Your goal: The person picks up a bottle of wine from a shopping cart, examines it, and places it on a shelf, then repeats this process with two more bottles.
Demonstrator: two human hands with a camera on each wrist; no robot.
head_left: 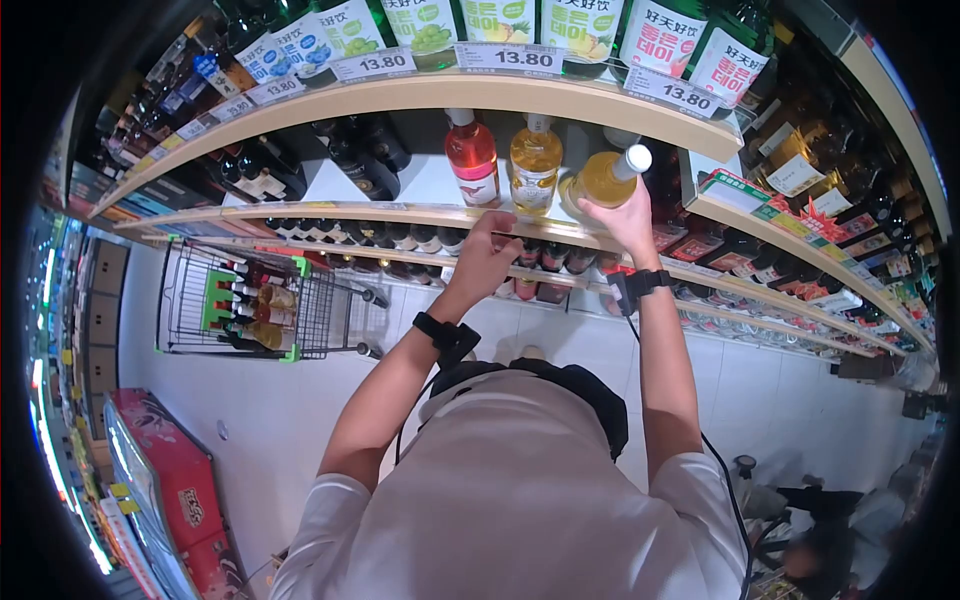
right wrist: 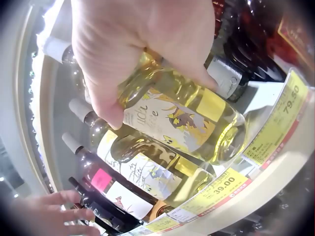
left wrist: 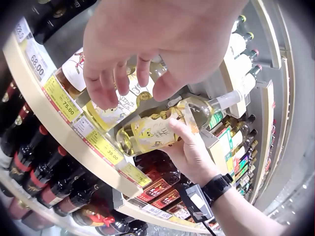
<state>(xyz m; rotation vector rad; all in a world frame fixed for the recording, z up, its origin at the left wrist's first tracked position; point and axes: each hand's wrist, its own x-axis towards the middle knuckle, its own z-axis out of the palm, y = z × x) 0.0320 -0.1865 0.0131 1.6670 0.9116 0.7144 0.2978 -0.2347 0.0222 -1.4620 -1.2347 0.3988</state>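
Observation:
My right hand (head_left: 630, 218) grips a clear wine bottle (head_left: 598, 182) of pale yellow wine with a white cap, tilted at the front of the shelf. In the right wrist view, its illustrated label (right wrist: 172, 123) faces out, and the fingers and thumb wrap its upper body. A similar yellow wine bottle (head_left: 535, 168) stands just left of it, with a pink wine bottle (head_left: 472, 160) beyond. My left hand (head_left: 486, 258) is held before the shelf edge below these bottles, its fingers loosely bent and holding nothing.
A shelf of green bottles (head_left: 480, 20) with price tags overhangs the work. Dark bottles (head_left: 360, 165) stand farther left, and more bottle rows lie below. A shopping cart (head_left: 235, 305) carrying several bottles is at the left. A red freezer (head_left: 185, 490) stands behind it.

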